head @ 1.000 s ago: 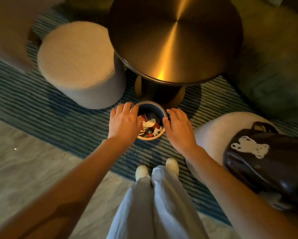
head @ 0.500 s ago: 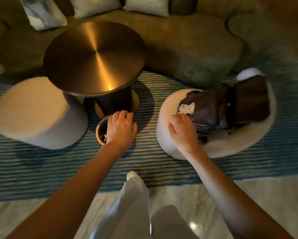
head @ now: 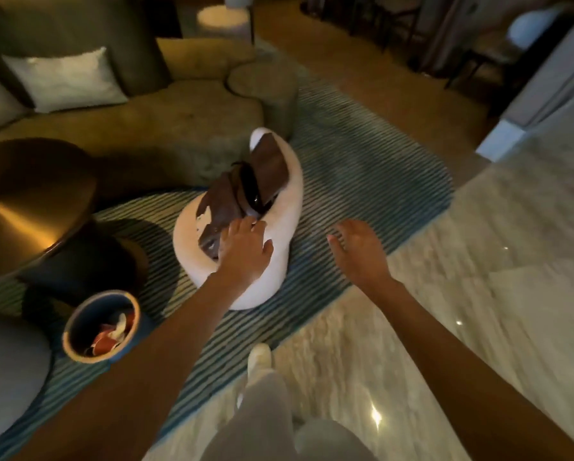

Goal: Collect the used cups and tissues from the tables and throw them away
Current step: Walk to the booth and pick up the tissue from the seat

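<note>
Both hands point(head: 245, 251) point(head: 358, 251) spread open, empty; the upright bin point(head: 101, 326), mouth upward, holds rubbish.

Dim warm light, golden glare on the round table point(head: 29, 201), motion blur throughout, wide-angle bending at edges

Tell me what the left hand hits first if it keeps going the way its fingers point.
Probably the brown bag on the white stool; the left hand has its fingertips at the bag's near edge, though contact is unclear.
</note>
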The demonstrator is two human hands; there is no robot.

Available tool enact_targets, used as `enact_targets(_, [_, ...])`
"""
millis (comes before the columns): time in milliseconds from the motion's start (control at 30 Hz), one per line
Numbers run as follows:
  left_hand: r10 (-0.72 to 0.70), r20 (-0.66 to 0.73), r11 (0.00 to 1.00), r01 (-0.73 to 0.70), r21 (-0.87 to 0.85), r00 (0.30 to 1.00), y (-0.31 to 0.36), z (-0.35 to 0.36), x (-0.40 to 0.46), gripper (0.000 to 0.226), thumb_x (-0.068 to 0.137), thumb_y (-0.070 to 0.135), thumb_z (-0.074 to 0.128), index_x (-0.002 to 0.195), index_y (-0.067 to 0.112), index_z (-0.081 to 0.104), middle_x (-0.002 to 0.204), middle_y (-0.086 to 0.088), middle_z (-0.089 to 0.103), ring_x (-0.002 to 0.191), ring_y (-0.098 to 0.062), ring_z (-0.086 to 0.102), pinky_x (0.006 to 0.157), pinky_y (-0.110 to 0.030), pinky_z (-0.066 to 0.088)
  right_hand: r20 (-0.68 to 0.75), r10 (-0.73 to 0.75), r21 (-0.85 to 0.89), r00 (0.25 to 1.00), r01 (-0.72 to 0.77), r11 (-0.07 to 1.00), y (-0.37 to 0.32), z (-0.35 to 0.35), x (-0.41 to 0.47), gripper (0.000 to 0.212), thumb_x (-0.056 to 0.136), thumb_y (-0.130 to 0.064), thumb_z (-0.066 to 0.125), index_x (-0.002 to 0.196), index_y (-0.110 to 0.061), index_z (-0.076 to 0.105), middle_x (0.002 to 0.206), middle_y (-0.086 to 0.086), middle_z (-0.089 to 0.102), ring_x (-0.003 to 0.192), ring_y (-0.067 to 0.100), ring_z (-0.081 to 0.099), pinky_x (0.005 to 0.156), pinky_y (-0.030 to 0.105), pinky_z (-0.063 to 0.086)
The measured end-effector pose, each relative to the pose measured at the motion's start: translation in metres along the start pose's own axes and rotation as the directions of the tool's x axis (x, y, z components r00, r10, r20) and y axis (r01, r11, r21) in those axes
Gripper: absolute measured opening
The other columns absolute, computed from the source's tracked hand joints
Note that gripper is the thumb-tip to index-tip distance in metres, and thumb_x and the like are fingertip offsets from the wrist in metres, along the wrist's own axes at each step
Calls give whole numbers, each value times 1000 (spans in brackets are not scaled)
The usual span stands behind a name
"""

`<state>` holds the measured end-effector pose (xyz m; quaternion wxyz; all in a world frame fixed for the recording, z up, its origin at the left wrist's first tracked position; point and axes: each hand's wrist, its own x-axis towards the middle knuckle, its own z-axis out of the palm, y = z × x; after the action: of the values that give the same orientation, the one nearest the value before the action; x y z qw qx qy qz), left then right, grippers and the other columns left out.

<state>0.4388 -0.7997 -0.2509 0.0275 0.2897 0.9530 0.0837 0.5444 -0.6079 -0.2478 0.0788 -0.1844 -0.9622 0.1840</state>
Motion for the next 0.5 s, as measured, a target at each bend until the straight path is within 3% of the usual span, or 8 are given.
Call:
enact_targets(267, [278,-27,959,-279,-47,960,105,-4,105,46,93,39,48,130,11,51,132,-11,53,119,-32,47,95,-41,39,-61,127,73,990,-123,990,92,-56,29,38,99,-25,47,130,-4,55,130,15,55,126,31,46,107,41,35])
enact_targets(500, [370,-58,924,-374,-78,927,150,0,258,47,92,41,48,130,13,53,127,-9,57,117,-27,51,99,-42,42,-94,146,39,985,-143,989,158,-78,156,38,99,-24,48,128,-2,56,128,15,56,124,31,47,105,39,37])
